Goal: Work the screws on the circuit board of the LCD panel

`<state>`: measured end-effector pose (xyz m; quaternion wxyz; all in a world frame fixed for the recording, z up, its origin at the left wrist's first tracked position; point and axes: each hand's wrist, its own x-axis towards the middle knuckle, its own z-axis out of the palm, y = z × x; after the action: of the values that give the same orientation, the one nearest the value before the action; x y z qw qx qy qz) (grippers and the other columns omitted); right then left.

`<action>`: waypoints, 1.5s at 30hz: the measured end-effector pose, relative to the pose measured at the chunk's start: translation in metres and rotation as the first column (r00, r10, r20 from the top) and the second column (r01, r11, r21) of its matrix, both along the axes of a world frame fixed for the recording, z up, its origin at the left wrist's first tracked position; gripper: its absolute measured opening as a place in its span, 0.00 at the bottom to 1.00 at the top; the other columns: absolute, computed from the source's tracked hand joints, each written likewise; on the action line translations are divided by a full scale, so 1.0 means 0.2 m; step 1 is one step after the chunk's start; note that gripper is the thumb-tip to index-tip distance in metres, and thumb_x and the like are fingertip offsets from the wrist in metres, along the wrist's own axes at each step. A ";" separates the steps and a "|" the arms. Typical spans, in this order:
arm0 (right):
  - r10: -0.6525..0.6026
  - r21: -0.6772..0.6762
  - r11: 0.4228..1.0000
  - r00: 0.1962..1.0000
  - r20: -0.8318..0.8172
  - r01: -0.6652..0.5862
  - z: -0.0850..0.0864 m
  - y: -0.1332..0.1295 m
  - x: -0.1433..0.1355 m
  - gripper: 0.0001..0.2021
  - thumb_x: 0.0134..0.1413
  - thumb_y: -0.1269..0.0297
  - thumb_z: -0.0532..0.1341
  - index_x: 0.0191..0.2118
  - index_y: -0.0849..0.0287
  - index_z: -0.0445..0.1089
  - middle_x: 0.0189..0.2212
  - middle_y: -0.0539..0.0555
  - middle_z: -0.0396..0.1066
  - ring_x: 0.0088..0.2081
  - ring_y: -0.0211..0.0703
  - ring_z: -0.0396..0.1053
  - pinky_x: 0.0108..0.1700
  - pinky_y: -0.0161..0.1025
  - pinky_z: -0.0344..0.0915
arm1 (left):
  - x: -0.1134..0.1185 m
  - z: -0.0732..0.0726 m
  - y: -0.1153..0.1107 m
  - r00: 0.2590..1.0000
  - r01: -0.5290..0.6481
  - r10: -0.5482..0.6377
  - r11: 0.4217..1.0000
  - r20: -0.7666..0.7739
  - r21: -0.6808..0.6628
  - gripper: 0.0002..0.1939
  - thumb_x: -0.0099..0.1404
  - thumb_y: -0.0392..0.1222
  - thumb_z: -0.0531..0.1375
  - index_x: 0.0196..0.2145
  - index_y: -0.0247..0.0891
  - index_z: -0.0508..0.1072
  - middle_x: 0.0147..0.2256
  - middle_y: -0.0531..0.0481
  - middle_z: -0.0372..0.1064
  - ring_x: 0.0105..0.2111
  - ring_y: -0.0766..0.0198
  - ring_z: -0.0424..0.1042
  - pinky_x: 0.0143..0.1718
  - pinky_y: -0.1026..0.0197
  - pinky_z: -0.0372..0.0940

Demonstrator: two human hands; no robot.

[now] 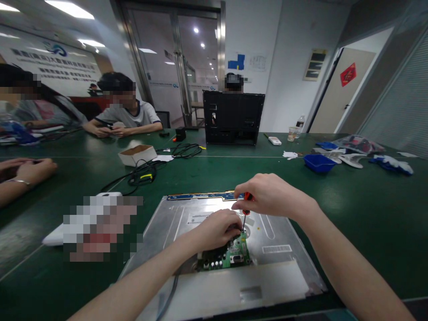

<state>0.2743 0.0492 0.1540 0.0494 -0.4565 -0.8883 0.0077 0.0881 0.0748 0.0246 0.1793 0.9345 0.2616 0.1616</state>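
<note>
A metal display panel (277, 272) lies flat on the green table, with a green circuit board (239, 254) on its middle. My right hand (264, 194) is closed round the handle of a red and black screwdriver (246, 209). The screwdriver stands almost upright, its tip at the board's upper edge. Bent over the board's upper left part, my left hand (222, 227) has its fingertips beside the screwdriver tip; what they hold, if anything, is hidden. A blue circuit strip (200, 196) runs along the panel's far edge, and a grey cable (170, 296) crosses its near left part.
Black cables (143, 176) and an open cardboard box (137, 155) lie beyond the panel to the left. A black casing (234, 118) stands at the back. Blue tray (319, 163) and gloves (393, 164) are on the right. Other people sit on the left and behind the casing.
</note>
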 end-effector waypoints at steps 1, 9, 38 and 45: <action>-0.017 0.005 1.000 1.000 0.001 0.017 0.00 0.00 0.00 0.12 0.65 0.53 0.60 0.37 0.51 0.78 0.26 0.49 0.78 0.30 0.41 0.72 0.28 0.34 0.50 | 0.00 0.00 0.00 1.000 0.003 -0.003 1.000 0.000 0.004 0.06 0.63 0.30 0.59 0.35 0.38 0.75 0.34 0.49 0.75 0.35 0.60 0.73 0.36 0.63 0.64; -0.015 0.030 0.999 0.999 0.039 0.014 0.00 0.00 -0.01 0.06 0.61 0.63 0.61 0.42 0.53 0.74 0.29 0.50 0.78 0.32 0.44 0.74 0.28 0.36 0.50 | 0.00 -0.01 0.01 1.000 0.009 -0.009 1.000 -0.014 0.010 0.06 0.63 0.30 0.60 0.35 0.38 0.74 0.34 0.49 0.74 0.35 0.60 0.72 0.37 0.62 0.63; 0.022 -0.020 1.000 1.000 0.019 -0.022 0.00 -0.02 0.03 0.14 0.56 0.64 0.62 0.49 0.54 0.67 0.35 0.51 0.77 0.34 0.45 0.72 0.29 0.35 0.52 | 0.00 0.00 0.01 1.000 0.008 -0.008 1.000 -0.008 -0.023 0.06 0.63 0.29 0.61 0.35 0.37 0.75 0.35 0.50 0.75 0.36 0.59 0.73 0.39 0.61 0.64; -0.042 -0.018 0.999 0.997 0.057 0.044 0.02 -0.02 0.04 0.14 0.58 0.52 0.64 0.47 0.52 0.71 0.34 0.52 0.78 0.35 0.47 0.73 0.29 0.36 0.52 | 0.01 0.01 0.00 1.000 0.004 -0.005 1.000 -0.024 -0.020 0.05 0.64 0.30 0.61 0.36 0.37 0.75 0.36 0.49 0.76 0.36 0.60 0.73 0.37 0.62 0.64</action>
<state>0.2825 0.0442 0.1573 0.0199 -0.4760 -0.8792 0.0023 0.0893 0.0755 0.0267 0.1860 0.9351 0.2634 0.1473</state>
